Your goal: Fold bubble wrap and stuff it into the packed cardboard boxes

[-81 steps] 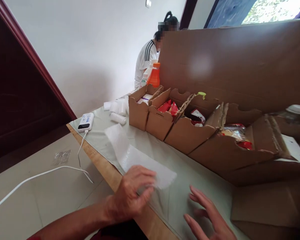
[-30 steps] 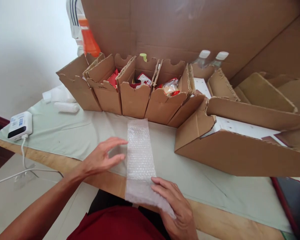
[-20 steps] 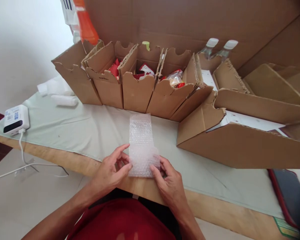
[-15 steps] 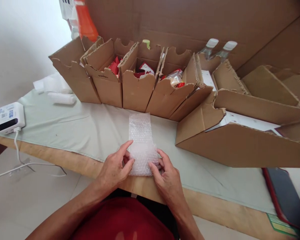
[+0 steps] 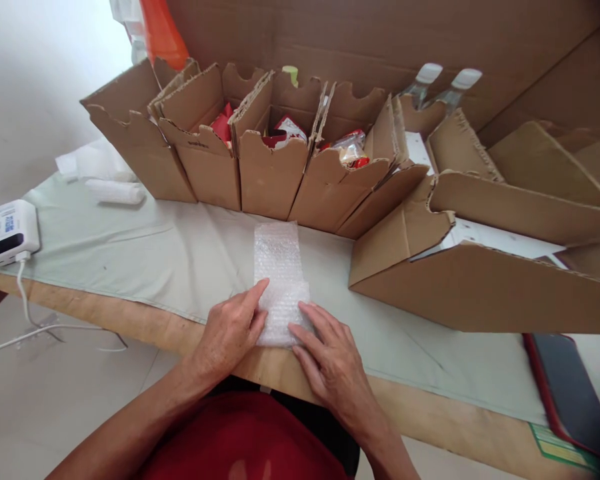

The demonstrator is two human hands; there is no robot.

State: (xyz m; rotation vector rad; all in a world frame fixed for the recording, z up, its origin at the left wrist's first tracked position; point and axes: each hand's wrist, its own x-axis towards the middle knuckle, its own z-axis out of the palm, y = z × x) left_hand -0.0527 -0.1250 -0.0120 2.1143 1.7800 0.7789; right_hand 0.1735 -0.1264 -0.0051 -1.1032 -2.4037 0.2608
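A strip of clear bubble wrap [image 5: 279, 267] lies lengthwise on the pale green cloth [image 5: 170, 247], its near end folded back over itself at the table's front edge. My left hand [image 5: 231, 330] presses flat on the left side of the fold, fingers stretched out. My right hand [image 5: 327, 357] lies flat on the fold's right side, fingers extended. Neither hand grips anything.
A row of open cardboard bins [image 5: 260, 160] with red snack packets stands behind the wrap. A larger cardboard tray [image 5: 480, 293] sits to the right, two capped bottles [image 5: 440, 83] behind it. A white power bank [image 5: 5, 230] with cable lies far left, near white rolls [image 5: 115, 192]. A dark phone [image 5: 573, 390] rests at right.
The near end of the bubble wrap was folded up onto itself. Both hands moved from pinching its edges to pressing flat on the fold.
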